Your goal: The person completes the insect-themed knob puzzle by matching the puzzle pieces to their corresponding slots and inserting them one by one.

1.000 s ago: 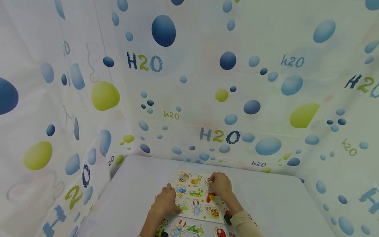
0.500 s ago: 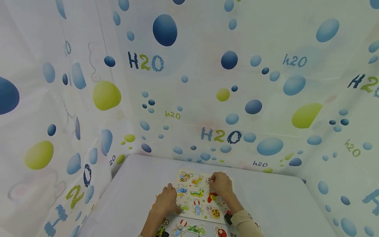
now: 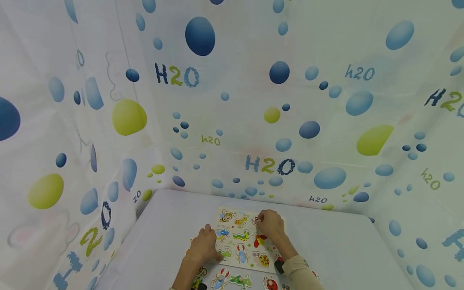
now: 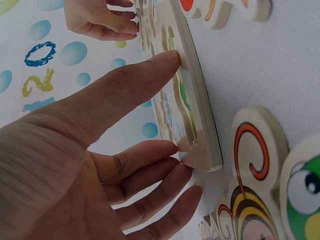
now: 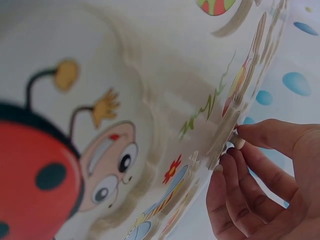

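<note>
A wooden peg puzzle board (image 3: 246, 265) with insect pictures lies on the white table. My left hand (image 3: 203, 245) rests at its near left corner. In the left wrist view the thumb lies across the board's edge (image 4: 202, 115), and the loosely extended fingers touch its adjoining side. At the far right of the board my right hand (image 3: 270, 225) pinches a puzzle piece (image 3: 255, 220) by its small round knob (image 5: 237, 141), thumb against fingertips. Most of that piece is hidden by the hand. A big red ladybug picture (image 5: 40, 170) fills the left of the right wrist view.
Loose pieces lie along the near side of the board: a stag beetle (image 3: 220, 279), a grasshopper (image 3: 240, 281) and a ladybug piece (image 3: 270, 283). A bee piece (image 4: 250, 210) sits by the left wrist. A bubble-printed curtain (image 3: 232, 121) stands behind the table.
Both hands keep their places at the board, the right one still on the knob. Only the head view shifts slightly.
</note>
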The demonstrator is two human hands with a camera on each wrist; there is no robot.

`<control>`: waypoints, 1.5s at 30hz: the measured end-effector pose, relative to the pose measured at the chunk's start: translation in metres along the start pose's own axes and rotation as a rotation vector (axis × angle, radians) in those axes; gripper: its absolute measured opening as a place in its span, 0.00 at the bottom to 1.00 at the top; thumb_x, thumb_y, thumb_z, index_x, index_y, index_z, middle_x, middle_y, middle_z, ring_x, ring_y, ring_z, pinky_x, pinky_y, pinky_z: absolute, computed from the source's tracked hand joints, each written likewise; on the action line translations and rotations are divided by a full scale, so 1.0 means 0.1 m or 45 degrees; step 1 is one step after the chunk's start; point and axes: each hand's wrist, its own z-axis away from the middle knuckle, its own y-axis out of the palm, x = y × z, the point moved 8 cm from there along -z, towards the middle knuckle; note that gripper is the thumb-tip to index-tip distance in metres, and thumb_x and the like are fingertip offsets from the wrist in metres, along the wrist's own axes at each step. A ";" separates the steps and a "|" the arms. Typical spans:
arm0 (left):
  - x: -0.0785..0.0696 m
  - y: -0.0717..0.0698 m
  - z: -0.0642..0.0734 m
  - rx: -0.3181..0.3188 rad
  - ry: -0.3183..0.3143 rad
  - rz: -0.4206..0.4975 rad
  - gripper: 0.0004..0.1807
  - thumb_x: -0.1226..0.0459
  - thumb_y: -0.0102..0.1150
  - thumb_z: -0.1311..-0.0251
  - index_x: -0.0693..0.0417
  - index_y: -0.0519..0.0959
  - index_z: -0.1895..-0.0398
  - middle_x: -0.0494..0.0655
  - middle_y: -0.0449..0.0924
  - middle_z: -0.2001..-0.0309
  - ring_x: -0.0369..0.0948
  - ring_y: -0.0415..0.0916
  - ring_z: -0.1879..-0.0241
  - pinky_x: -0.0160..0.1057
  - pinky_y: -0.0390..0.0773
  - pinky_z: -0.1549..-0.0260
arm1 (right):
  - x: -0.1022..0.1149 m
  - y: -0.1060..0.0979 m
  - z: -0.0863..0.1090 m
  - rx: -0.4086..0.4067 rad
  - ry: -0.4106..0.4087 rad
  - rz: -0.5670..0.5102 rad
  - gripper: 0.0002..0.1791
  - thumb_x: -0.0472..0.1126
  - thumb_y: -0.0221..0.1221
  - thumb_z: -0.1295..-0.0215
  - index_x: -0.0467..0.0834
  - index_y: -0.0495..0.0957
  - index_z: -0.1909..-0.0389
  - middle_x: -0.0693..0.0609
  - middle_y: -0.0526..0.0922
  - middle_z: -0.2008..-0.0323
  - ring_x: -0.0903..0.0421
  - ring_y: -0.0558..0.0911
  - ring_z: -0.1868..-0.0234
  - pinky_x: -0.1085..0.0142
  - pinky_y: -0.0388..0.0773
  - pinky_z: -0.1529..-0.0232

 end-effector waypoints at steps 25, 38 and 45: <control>-0.03 -0.04 0.02 -0.019 0.023 0.003 0.37 0.54 0.91 0.69 0.65 0.76 0.63 0.50 0.65 0.62 0.46 0.64 0.64 0.52 0.78 0.67 | 0.01 0.00 0.00 0.002 -0.039 -0.003 0.04 0.39 0.71 0.41 0.46 0.85 0.71 0.55 0.82 0.72 0.57 0.77 0.73 0.59 0.76 0.75; -0.02 -0.03 0.01 0.003 0.014 0.015 0.36 0.54 0.91 0.68 0.65 0.77 0.62 0.51 0.66 0.61 0.46 0.65 0.63 0.53 0.78 0.66 | 0.03 -0.07 0.05 0.076 -0.043 0.008 0.08 0.41 0.72 0.39 0.44 0.89 0.61 0.55 0.84 0.70 0.59 0.78 0.72 0.62 0.79 0.72; 0.00 -0.01 0.00 0.019 0.002 0.018 0.37 0.54 0.91 0.67 0.66 0.77 0.60 0.51 0.67 0.60 0.46 0.66 0.62 0.54 0.79 0.64 | 0.05 -0.20 0.10 0.065 0.001 -0.017 0.10 0.45 0.71 0.36 0.45 0.89 0.58 0.54 0.85 0.66 0.58 0.80 0.67 0.58 0.80 0.67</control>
